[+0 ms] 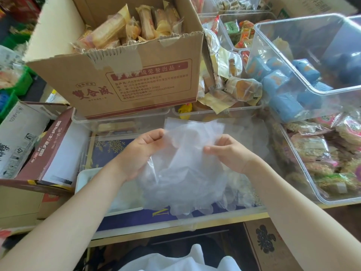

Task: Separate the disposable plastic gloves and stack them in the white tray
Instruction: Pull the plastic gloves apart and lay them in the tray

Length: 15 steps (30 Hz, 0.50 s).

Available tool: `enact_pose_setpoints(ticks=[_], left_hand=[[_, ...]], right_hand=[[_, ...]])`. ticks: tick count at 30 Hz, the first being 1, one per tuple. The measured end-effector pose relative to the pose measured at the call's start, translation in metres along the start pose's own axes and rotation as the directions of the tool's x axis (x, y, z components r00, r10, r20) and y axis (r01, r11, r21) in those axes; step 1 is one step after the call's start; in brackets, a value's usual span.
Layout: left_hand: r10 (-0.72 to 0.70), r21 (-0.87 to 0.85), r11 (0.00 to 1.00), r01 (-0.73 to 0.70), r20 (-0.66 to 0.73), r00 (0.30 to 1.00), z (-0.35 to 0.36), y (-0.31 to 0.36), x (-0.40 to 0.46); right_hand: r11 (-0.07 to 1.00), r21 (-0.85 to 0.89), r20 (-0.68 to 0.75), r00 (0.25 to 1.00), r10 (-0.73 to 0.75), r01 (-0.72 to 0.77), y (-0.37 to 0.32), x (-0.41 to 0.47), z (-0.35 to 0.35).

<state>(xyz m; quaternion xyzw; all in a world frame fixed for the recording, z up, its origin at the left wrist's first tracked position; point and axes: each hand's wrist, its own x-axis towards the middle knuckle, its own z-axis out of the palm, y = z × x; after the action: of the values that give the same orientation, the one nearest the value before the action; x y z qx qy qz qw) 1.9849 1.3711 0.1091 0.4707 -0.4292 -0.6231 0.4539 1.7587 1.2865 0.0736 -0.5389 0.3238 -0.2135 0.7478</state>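
Two hands, left hand (145, 151) and right hand (228, 153), are pinching apart a bunch of gloves (183, 167) above the white tray (86, 178); next, likely peeling one free.

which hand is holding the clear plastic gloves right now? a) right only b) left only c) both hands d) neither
c: the left hand and right hand each pinch the top edge of the bunch of clear plastic gloves, held above the white tray.

Clear crumpled gloves (181, 173) bunched, held aloft above white tray (83, 177), partly covering it.
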Motion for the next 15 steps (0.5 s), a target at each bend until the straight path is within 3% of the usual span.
enact_pose_setpoints(ticks=[3,6,9,11,15], left_hand=[[0.046,0.296,0.955,0.018,-0.208,0.977,-0.012,-0.013,0.007],[0.052,0.557,0.822,0.119,-0.281,0.958,-0.021,-0.025,0.011],[-0.061,0.579,0.795,0.182,-0.222,0.973,-0.020,-0.029,0.008],[-0.065,0.647,0.742,0.175,-0.190,0.980,-0.021,-0.032,0.005],[-0.065,0.506,0.847,0.163,-0.206,0.976,-0.030,-0.033,0.000]], right_hand=[[0.988,-0.151,-0.237,0.969,-0.075,0.039,0.001,0.002,0.010],[0.965,-0.259,-0.338,0.934,-0.117,0.027,0.007,0.006,0.015],[0.972,-0.235,-0.413,0.905,-0.099,-0.001,0.006,0.008,0.017],[0.987,-0.158,-0.426,0.902,-0.065,-0.003,0.004,0.008,0.017],[0.992,-0.123,-0.393,0.919,-0.021,-0.030,0.002,0.007,0.017]])
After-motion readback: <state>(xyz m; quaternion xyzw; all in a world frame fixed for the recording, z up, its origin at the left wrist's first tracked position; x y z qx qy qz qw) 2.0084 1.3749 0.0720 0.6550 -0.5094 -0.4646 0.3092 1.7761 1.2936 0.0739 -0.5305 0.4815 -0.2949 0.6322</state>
